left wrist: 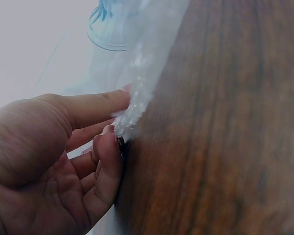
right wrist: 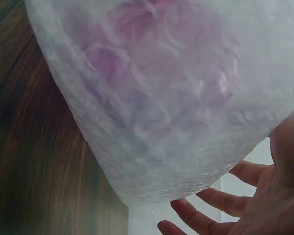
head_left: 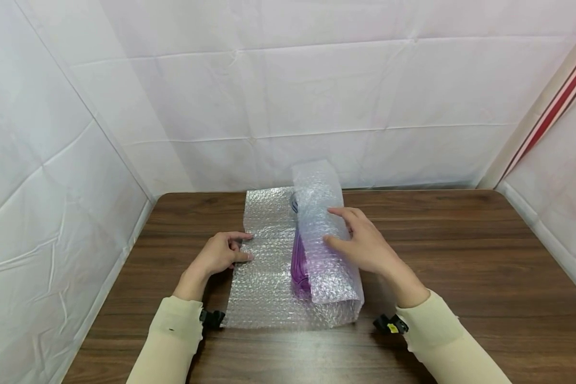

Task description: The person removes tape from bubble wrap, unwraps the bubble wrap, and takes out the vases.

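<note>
A sheet of bubble wrap point(head_left: 266, 277) lies on the table, its right part folded up and over. Beneath the fold shows a purple ribbed glass point(head_left: 299, 264), lying lengthwise with its round foot point(left wrist: 110, 41) toward the back. My left hand point(head_left: 221, 253) is at the sheet's left edge. In the left wrist view, that edge sits between the thumb and the curled fingers. Over the folded flap point(head_left: 317, 208), my right hand point(head_left: 367, 242) has its fingers spread, thumb and index fingertips right at the plastic. The flap covers most of the glass, which shows blurred and purplish through it.
The brown wooden table point(head_left: 461, 256) extends to both sides. White cloth point(head_left: 317, 90) hangs close behind its back edge, with more cloth at left and right. A small black camera point(head_left: 390, 324) sits at each wrist.
</note>
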The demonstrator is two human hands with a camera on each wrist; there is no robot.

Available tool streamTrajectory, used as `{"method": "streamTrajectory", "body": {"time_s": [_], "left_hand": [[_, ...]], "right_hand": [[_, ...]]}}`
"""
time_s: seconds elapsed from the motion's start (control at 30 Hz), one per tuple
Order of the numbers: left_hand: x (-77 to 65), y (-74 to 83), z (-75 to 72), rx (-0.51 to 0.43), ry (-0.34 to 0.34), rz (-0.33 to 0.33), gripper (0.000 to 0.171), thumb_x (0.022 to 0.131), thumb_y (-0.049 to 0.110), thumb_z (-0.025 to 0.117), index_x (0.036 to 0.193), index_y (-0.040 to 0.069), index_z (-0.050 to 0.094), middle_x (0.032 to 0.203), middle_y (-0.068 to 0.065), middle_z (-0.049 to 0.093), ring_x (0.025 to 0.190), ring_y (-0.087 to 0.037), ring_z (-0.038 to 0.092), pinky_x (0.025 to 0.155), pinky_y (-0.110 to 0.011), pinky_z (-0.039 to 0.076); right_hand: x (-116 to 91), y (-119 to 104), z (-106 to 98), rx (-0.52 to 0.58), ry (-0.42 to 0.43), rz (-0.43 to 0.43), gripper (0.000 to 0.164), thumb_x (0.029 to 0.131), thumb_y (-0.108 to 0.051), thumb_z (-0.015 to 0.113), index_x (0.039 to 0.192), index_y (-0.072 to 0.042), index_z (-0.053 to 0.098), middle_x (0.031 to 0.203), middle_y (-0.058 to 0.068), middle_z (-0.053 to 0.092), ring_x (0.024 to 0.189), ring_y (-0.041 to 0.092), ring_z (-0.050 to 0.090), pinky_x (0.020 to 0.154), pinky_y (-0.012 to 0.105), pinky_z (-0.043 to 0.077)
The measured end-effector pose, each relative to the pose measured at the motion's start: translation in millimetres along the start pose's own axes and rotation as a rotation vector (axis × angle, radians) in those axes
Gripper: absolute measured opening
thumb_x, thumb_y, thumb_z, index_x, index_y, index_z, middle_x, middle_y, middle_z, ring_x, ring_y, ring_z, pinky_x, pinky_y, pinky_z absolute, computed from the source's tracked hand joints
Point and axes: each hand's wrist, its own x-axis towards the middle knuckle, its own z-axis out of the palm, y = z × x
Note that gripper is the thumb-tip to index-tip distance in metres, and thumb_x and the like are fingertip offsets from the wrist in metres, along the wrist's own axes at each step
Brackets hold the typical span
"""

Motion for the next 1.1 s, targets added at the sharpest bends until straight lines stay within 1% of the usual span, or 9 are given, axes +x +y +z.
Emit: {"method": "streamTrajectory", "body": {"time_s": [0.13, 0.23, 0.33, 0.43, 0.53, 0.7, 0.83, 1.0, 1.1], "left_hand": [[-0.9, 0.3, -0.2, 0.002, -0.002, 0.004, 0.053, 0.088, 0.015, 0.083, 0.138, 0.015, 0.067, 0.064, 0.0, 0.053, 0.053, -0.015, 0.045, 0.056, -0.032, 0.052], [-0.8, 0.2, -0.3, 0.005, -0.001, 0.005, 0.053, 0.088, 0.015, 0.083, 0.138, 0.014, 0.067, 0.064, 0.0, 0.054, 0.053, -0.015, 0.046, 0.056, -0.031, 0.052], [-0.4, -0.1, -0.5, 0.006, 0.001, 0.003, 0.053, 0.088, 0.015, 0.084, 0.138, 0.014, 0.067, 0.065, 0.0, 0.054, 0.054, -0.015, 0.047, 0.055, -0.031, 0.052], [-0.4, -0.2, -0.9, 0.003, 0.002, 0.001, 0.053, 0.088, 0.015, 0.084, 0.138, 0.014, 0.068, 0.065, -0.001, 0.053, 0.054, -0.015, 0.047, 0.055, -0.031, 0.052], [-0.4, -0.3, -1.2, 0.005, 0.0, 0.003, 0.053, 0.089, 0.014, 0.083, 0.139, 0.013, 0.067, 0.066, -0.001, 0.053, 0.054, -0.015, 0.048, 0.056, -0.031, 0.052], [-0.9, 0.6, -1.0, 0.009, 0.002, -0.002, 0.052, 0.089, 0.014, 0.083, 0.138, 0.014, 0.067, 0.068, -0.002, 0.055, 0.055, -0.015, 0.049, 0.056, -0.031, 0.052], [-1.5, 1.0, -0.9, 0.013, 0.005, -0.005, 0.052, 0.089, 0.015, 0.083, 0.138, 0.015, 0.067, 0.068, -0.002, 0.056, 0.055, -0.016, 0.05, 0.056, -0.031, 0.051], [-1.5, 0.9, -0.7, 0.015, 0.007, -0.005, 0.052, 0.089, 0.015, 0.083, 0.138, 0.016, 0.068, 0.067, -0.002, 0.055, 0.055, -0.015, 0.049, 0.056, -0.031, 0.052], [-1.1, 0.6, -0.3, 0.017, 0.005, -0.006, 0.052, 0.089, 0.016, 0.084, 0.138, 0.016, 0.068, 0.067, -0.002, 0.055, 0.055, -0.015, 0.047, 0.056, -0.031, 0.053]], "right_hand": [[-1.8, 4.1, -2.3, 0.008, -0.023, 0.005, 0.069, 0.097, -0.043, 0.07, 0.159, -0.029, 0.042, 0.159, 0.006, 0.04, 0.124, 0.032, 0.053, 0.1, 0.056, 0.049], [-3.1, 6.5, -4.0, 0.004, -0.04, 0.009, 0.066, 0.098, -0.043, 0.069, 0.158, -0.029, 0.044, 0.161, 0.007, 0.038, 0.127, 0.034, 0.051, 0.101, 0.059, 0.048], [-3.7, 8.8, -6.0, -0.014, -0.045, 0.008, 0.062, 0.099, -0.043, 0.068, 0.155, -0.028, 0.048, 0.161, 0.008, 0.038, 0.134, 0.037, 0.047, 0.105, 0.064, 0.044], [-4.1, 11.1, -8.3, -0.036, -0.039, 0.007, 0.06, 0.099, -0.043, 0.067, 0.154, -0.025, 0.05, 0.161, 0.011, 0.038, 0.143, 0.041, 0.038, 0.109, 0.069, 0.038], [-5.1, 12.5, -10.6, -0.053, -0.042, 0.013, 0.06, 0.1, -0.045, 0.066, 0.154, -0.024, 0.051, 0.163, 0.014, 0.036, 0.145, 0.044, 0.033, 0.109, 0.071, 0.037], [-6.3, 13.6, -13.2, -0.075, -0.046, 0.02, 0.061, 0.1, -0.047, 0.065, 0.154, -0.022, 0.051, 0.163, 0.017, 0.034, 0.141, 0.043, 0.032, 0.105, 0.069, 0.039], [-6.3, 14.6, -14.5, -0.088, -0.043, 0.015, 0.061, 0.101, -0.047, 0.064, 0.154, -0.019, 0.051, 0.163, 0.019, 0.034, 0.14, 0.043, 0.032, 0.105, 0.067, 0.039], [-7.7, 15.3, -16.0, -0.077, -0.048, 0.032, 0.068, 0.1, -0.053, 0.064, 0.154, -0.015, 0.051, 0.158, 0.017, 0.038, 0.13, 0.037, 0.041, 0.098, 0.058, 0.045], [-8.8, 16.0, -17.2, -0.068, -0.047, 0.058, 0.073, 0.098, -0.057, 0.065, 0.154, -0.012, 0.05, 0.158, 0.016, 0.038, 0.127, 0.036, 0.045, 0.096, 0.055, 0.047]]}}
